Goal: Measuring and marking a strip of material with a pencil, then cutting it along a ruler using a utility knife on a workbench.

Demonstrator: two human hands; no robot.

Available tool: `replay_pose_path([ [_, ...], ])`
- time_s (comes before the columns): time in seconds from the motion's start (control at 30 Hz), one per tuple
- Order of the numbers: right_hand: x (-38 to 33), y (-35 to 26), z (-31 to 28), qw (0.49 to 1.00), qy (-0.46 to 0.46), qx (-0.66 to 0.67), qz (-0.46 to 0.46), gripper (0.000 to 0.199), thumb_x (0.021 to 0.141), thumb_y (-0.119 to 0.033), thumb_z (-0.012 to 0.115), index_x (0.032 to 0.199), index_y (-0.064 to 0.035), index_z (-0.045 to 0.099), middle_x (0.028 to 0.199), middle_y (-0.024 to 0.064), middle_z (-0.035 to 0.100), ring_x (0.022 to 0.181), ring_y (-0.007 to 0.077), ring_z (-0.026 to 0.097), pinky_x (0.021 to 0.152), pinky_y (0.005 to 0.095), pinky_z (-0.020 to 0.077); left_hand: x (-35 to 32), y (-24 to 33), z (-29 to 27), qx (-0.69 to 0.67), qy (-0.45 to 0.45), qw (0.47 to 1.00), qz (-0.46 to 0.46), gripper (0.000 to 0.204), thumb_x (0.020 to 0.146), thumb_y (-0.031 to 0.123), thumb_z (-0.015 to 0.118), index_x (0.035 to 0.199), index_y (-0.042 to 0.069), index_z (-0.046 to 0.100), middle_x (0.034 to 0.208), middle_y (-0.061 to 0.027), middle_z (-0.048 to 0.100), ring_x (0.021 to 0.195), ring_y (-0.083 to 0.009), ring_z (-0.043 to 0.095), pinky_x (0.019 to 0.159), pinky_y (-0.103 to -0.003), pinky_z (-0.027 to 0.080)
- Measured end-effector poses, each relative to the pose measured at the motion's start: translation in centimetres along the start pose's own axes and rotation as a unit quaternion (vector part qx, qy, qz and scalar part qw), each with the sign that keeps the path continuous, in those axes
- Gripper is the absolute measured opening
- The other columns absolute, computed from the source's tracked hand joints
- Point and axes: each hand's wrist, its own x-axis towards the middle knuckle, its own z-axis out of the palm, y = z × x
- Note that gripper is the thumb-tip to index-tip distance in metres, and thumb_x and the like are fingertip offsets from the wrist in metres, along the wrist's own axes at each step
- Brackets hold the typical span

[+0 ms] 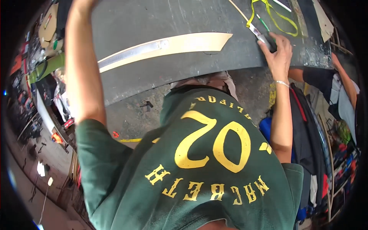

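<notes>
A: In the head view, what does the right hand [279,51] do?

B: It is closed around a dark tool [264,37] at the far right of the grey table [126,23].

A: And the left hand?

B: Its arm [78,65] leaves the picture, so I cannot tell. A pale curved strip [165,48] lies between them.

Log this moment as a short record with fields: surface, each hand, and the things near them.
surface: dark grey worktable, scuffed, its curved front edge toward the person
left hand: out of view past the top edge; only the left forearm shows, reaching over the table
right hand: fingers curled on a dark tool at the table's right edge
on the table: long pale curved strip with a metal blade-like piece along it; yellow-green cord
clothing: green shirt with yellow print; thin bracelet on the right wrist
</notes>
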Motion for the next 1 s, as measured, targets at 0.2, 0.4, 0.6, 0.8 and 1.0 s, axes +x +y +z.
replay_pose_path([
  [0.2,1.4,-3.4,0.0,0.990,-0.139,0.019,-0.031,0.042,0.080,-0.029,0.085,0.115,-0.0093,0.074,0.116,0.0085,0.066,0.109,0.0306,0.060,0.095,0.0401,0.0484,-16.3,-24.4,9.3,0.192,0.129,0.953,-0.194,0.105,0.087,0.068,0.067,0.151,-0.009,0.038,0.159,-0.0370,0.028,0.150,-0.0468,0.029,0.120,-0.052,0.031],
  [0.4,3.2,-2.9,-1.3,0.993,-0.111,0.014,-0.025,0.034,0.085,-0.022,0.081,0.113,-0.0063,0.073,0.117,0.0084,0.067,0.107,0.0299,0.065,0.091,0.0386,0.0519,-22.0,-22.5,15.2,0.220,0.128,0.944,-0.209,0.086,0.104,0.058,0.047,0.151,-0.013,0.034,0.156,-0.0372,0.033,0.150,-0.0469,0.029,0.123,-0.056,0.023],
  [0.6,2.5,-6.7,-5.2,0.995,-0.081,0.065,-0.006,0.032,0.089,-0.017,0.078,0.117,-0.0039,0.071,0.119,0.0103,0.069,0.102,0.0217,0.068,0.085,0.0313,0.0531,-22.8,-17.3,14.7,0.294,0.049,0.954,-0.029,0.070,0.105,0.052,0.047,0.150,-0.002,0.042,0.153,-0.0307,0.042,0.144,-0.0450,0.041,0.120,-0.063,0.022],
  [0.8,-1.9,-19.2,-3.2,0.962,-0.167,0.170,0.136,0.028,0.091,-0.025,0.077,0.103,-0.0003,0.071,0.099,0.0120,0.071,0.089,0.0223,0.069,0.081,0.0324,0.0527,-24.2,-16.6,14.8,0.263,0.004,0.957,0.119,0.072,0.101,0.054,0.053,0.148,-0.001,0.049,0.153,-0.0271,0.045,0.142,-0.0444,0.044,0.120,-0.059,0.027],
  [1.0,-8.0,-21.3,-0.4,0.943,-0.261,0.089,0.186,0.042,0.087,-0.040,0.080,0.087,-0.0001,0.067,0.083,0.0189,0.065,0.076,0.0391,0.065,0.068,0.0421,0.0504,-24.1,-14.5,16.0,0.166,-0.068,0.948,0.261,0.061,0.099,0.046,0.059,0.145,0.007,0.055,0.154,-0.0191,0.048,0.144,-0.0395,0.043,0.121,-0.057,0.027],
])
